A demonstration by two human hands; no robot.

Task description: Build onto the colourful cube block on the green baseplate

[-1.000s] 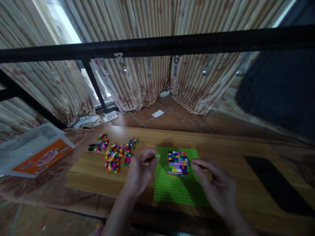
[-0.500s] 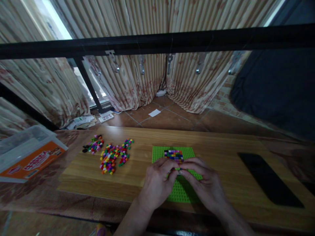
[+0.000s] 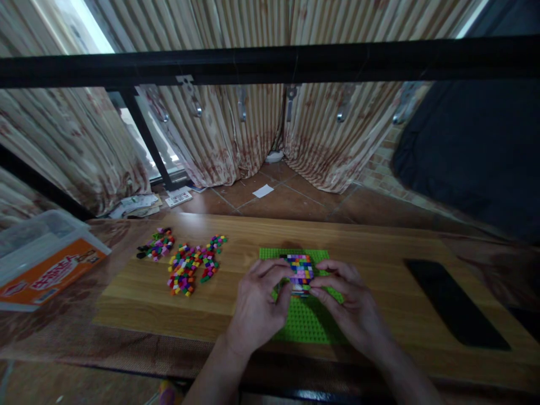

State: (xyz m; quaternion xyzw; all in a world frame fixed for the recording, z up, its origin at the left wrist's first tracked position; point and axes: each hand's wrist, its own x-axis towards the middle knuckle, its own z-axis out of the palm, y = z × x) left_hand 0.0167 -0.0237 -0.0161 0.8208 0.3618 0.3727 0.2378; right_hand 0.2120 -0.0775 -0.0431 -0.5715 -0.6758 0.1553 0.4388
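Note:
A block of small multicoloured building bricks (image 3: pixel 300 266) sits over the upper part of a green studded baseplate (image 3: pixel 311 327). My left hand (image 3: pixel 260 304) is at the block's left side, its fingers curled and the thumb near the lower left corner. On the opposite side, my right hand (image 3: pixel 353 301) has its thumb and fingertips against the right edge and lower right corner. Both hands appear to grip the block between them. The fingers cover its side edges, and any single small brick in them is too small to make out.
Loose coloured bricks (image 3: pixel 185 269) lie in a heap on the wooden board (image 3: pixel 236 315), with a smaller pile (image 3: pixel 158 246) behind. A clear plastic box (image 3: pixel 50 270) with an orange label stands far left. A flat black panel (image 3: pixel 458 304) lies right. Beyond runs a black rail (image 3: pixel 261 66).
My hands have moved apart from their pinch at the block's front edge to its left and right sides. More of the block's coloured top shows. The view has shifted slightly.

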